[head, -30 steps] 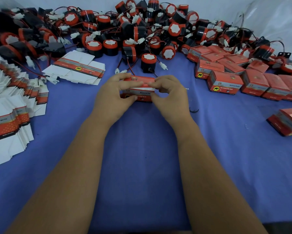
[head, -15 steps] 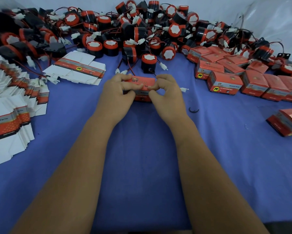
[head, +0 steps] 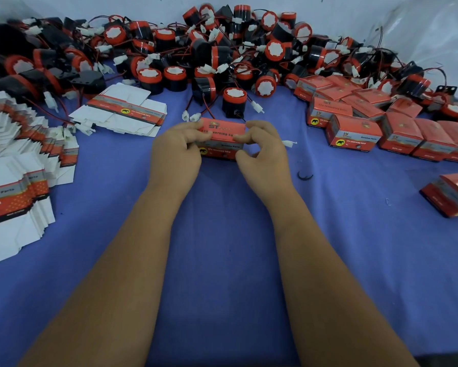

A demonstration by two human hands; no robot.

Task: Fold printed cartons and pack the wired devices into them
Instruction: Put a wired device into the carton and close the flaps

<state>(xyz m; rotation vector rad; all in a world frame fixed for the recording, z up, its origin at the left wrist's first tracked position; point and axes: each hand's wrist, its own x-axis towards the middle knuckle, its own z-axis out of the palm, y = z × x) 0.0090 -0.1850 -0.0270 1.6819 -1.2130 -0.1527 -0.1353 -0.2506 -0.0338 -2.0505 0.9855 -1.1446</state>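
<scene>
A red printed carton [head: 220, 140] stands on the blue cloth at the centre. My left hand [head: 175, 152] grips its left end, fingers curled over the top edge. My right hand [head: 262, 151] pinches its right end with curled fingers and thumb. Just behind the carton stands a black-and-red wired device [head: 234, 101], its wire running toward the carton. A big heap of the same devices [head: 212, 51] fills the back of the table.
Flat unfolded cartons lie in a stack [head: 122, 113] behind my left hand and in a long fanned row [head: 18, 165] along the left edge. Packed red cartons [head: 368, 120] crowd the right side, one more [head: 450, 194] lying at the right edge.
Both hands slid a little away from me with the carton. The carton now stands squarer, its printed front face showing between my hands.
</scene>
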